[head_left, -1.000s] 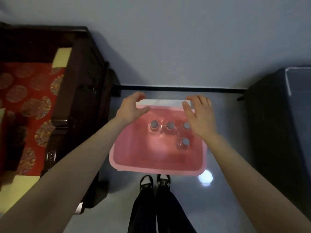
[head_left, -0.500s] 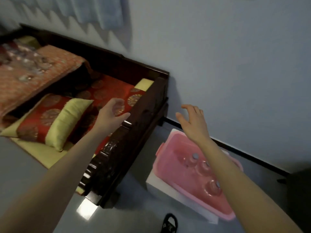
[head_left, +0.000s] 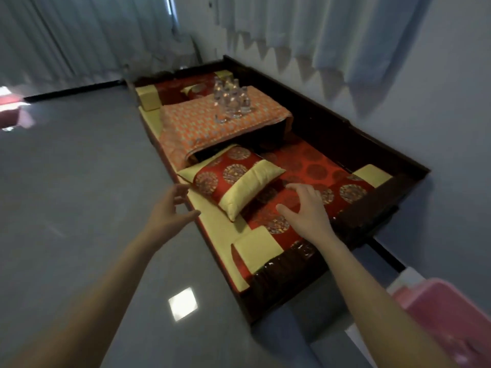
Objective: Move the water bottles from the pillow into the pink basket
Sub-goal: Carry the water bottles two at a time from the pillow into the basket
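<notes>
Several clear water bottles [head_left: 232, 99] stand in a cluster on an orange patterned cushion [head_left: 212, 123] at the far end of a dark wooden daybed. One more bottle [head_left: 221, 119] lies on its side in front of them. Only a corner of the pink basket [head_left: 457, 317] shows, at the lower right edge on the floor. My left hand [head_left: 170, 211] hovers open over the bed's near left edge. My right hand [head_left: 305, 205] is open above the red mattress, beside a red and yellow pillow [head_left: 233, 181]. Both hands hold nothing.
The dark wooden bed frame [head_left: 372, 208] runs along the wall on the right. Grey floor [head_left: 74, 197] spreads to the left. Curtains [head_left: 79, 35] hang at the back. A white box [head_left: 406, 277] sits under the basket.
My view has swung left from the basket to the bed. Both empty hands left the basket and now reach out over the near end of the bed.
</notes>
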Available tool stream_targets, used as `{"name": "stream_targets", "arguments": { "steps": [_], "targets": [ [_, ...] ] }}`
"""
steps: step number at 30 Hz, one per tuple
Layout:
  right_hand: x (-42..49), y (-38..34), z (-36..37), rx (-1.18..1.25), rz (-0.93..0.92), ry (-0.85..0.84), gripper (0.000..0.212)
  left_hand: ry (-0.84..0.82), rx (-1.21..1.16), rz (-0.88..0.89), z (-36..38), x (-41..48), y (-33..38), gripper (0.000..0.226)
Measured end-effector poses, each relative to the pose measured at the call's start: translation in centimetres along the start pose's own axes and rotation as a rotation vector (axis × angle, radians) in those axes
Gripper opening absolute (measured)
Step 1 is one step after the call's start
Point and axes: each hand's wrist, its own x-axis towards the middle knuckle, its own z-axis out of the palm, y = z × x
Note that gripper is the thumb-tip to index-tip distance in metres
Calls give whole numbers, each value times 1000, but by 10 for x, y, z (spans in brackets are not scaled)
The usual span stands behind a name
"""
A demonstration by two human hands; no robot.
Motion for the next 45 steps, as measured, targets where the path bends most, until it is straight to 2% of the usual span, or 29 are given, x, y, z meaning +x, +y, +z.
{"name": "stream_targets", "arguments": {
  "steps": [10,18,24,31,40,45],
  "targets": [
    [88,-85,118,-7,-101,-222,48,110,25,-122,-90,45,-81,57],
    [227,-136,209,24,-120,-234,47,127,134,-104,-146,175,-117,60],
    [334,-171,263,16,-127,-296,49,147,97,-166,-177,279,-154,57],
    [418,-192,323,11,-132,-341,49,70,67,-285,-214,369,-206,54],
    [569,-242,405,-16,9,-213,50,-41,82,-172,-296,578,-253,52],
    [622,-254,436,-6,104,-143,51,-137,69,-135,-312,669,-271,49]
  ]
}}
